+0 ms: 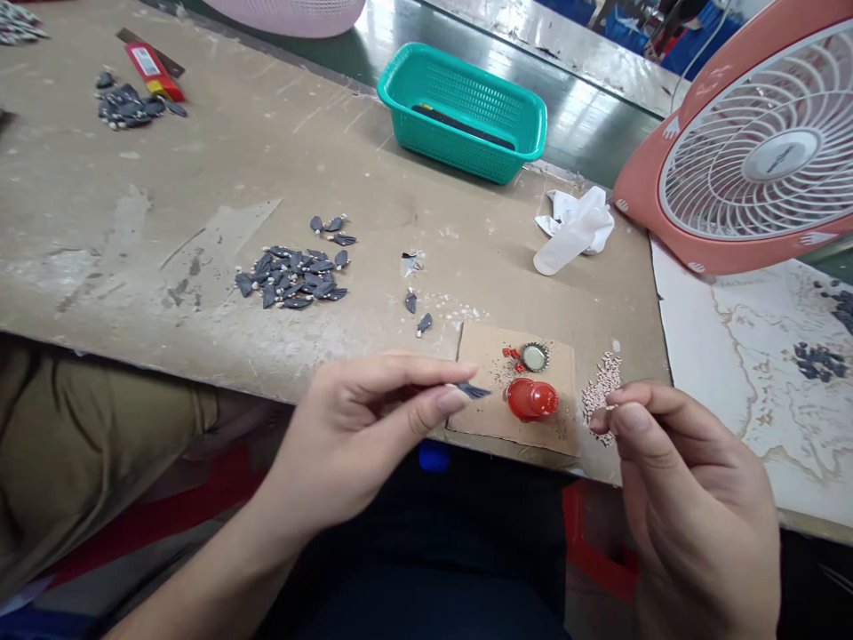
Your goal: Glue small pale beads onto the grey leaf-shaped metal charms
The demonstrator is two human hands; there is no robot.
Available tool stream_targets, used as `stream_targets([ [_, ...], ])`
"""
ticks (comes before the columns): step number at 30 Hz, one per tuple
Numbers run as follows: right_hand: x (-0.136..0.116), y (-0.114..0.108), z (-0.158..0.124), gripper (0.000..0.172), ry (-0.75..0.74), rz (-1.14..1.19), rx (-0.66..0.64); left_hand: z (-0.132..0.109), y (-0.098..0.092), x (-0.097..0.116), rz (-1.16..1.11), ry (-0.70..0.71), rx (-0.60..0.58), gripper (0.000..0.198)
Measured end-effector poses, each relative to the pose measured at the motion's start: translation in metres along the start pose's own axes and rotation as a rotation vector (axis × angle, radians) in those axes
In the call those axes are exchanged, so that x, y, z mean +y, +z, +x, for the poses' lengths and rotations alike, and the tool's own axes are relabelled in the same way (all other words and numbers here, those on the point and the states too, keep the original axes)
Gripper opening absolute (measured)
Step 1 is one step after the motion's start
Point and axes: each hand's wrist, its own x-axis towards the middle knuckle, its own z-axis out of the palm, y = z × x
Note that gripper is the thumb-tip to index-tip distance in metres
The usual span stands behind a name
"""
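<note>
My left hand pinches a small dark grey leaf-shaped piece between thumb and forefinger, its ridged end pointing right. My right hand is closed in a pinch beside a pile of tiny pale pink pellets; whatever lies between those fingertips is too small to make out. Between the hands, a piece of cardboard carries a small red bottle, a bottle cap and some red bits. Two similar grey pieces lie just beyond my left hand.
A heap of grey pieces with pale tips is left of centre, another heap at upper left near a red-and-yellow box. Farther back stand a green basket, a crumpled white wrapper with a translucent tube, and a fan.
</note>
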Motion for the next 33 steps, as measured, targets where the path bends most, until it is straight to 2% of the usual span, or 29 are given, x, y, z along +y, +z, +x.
stream_targets([
  [5, -0.009, 0.009, -0.006, 0.012, 0.032, 0.195, -0.041, -0.007, 0.030, 0.007, -0.389, -0.208, -0.150, 0.026],
  [9, -0.016, 0.009, -0.015, 0.011, 0.018, 0.221, -0.077, -0.011, 0.041, 0.010, -0.459, -0.274, -0.188, 0.022],
  [12, -0.018, 0.010, -0.024, 0.006, -0.040, 0.165, -0.100, -0.014, 0.044, 0.012, -0.458, -0.276, -0.191, 0.023],
  [16, -0.020, 0.014, -0.032, 0.008, -0.107, 0.096, -0.050, -0.017, 0.045, 0.013, -0.413, -0.257, -0.175, 0.021],
  [25, -0.020, 0.016, -0.034, 0.009, -0.143, -0.017, -0.033, -0.021, 0.049, 0.016, -0.338, -0.131, -0.148, 0.025],
  [33, -0.019, 0.017, -0.035, 0.007, -0.140, -0.031, -0.014, -0.021, 0.051, 0.017, -0.269, -0.086, -0.129, 0.025],
])
